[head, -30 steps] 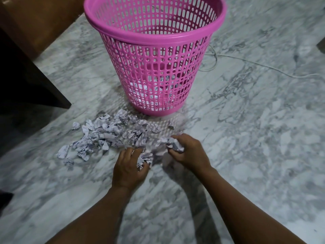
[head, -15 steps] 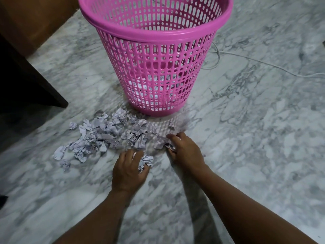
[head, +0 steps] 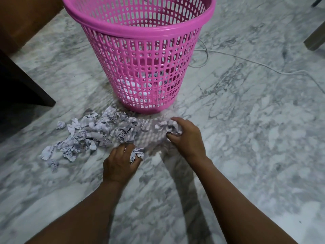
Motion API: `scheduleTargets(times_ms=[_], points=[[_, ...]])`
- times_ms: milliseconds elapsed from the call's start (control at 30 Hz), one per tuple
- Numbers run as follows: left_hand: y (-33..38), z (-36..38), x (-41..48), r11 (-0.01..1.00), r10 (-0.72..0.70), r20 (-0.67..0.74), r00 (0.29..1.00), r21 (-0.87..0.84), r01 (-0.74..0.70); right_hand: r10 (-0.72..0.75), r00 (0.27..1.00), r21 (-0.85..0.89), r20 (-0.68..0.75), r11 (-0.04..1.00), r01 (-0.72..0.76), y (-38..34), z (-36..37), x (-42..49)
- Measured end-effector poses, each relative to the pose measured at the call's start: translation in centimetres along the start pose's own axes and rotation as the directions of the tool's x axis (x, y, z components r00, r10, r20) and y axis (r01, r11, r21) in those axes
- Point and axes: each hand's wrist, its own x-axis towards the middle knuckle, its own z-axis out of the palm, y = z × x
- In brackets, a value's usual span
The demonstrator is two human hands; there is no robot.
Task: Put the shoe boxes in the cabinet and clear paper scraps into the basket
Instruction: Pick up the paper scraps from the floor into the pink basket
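Paper scraps gripped near basket base

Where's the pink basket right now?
In the head view the pink basket stands at top centre on the marble floor, just beyond the paper scraps; a white cable lies to its right.

Grey-veined marble floor. On it: pink basket upright; scraps heaped just front-left of its base; white cable trailing behind it to the right; dark wooden furniture base far left; leg top right.
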Motion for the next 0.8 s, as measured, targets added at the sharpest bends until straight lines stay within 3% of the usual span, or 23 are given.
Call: scheduleTargets(times_ms=[133,267,533,700,800], points=[[0.1,-0.2,0.2,1.000,-0.001,0.047,0.999,-0.018,0.002,0.132,0.982,-0.128,-0.134,0.980,-0.149,2.8,-2.3,-2.6],[-0.1,-0.3,0.3,0.999,0.020,0.055,0.998,-0.033,-0.018,0.236,0.972,-0.252,-0.007,0.940,-0.231,6.1,-2.3,-4.6],[0.1,-0.1,0.3,1.000,0.018,0.038,0.999,-0.019,-0.017,0.028,1.000,-0.443,-0.009,0.896,-0.029,6.7,0.0,-6.7],[0.5,-0.1,0.4,1.000,0.006,0.038,0.999,0.004,-0.006,-0.018,1.000,-0.301,0.010,0.953,0.020,6.4,-0.2,-6.0],[0.4,-0.1,0.4,1.000,0.004,0.032,0.999,0.006,-0.004,0.137,0.991,-0.018,0.002,0.990,-0.137,4.9,-0.7,-5.5]])
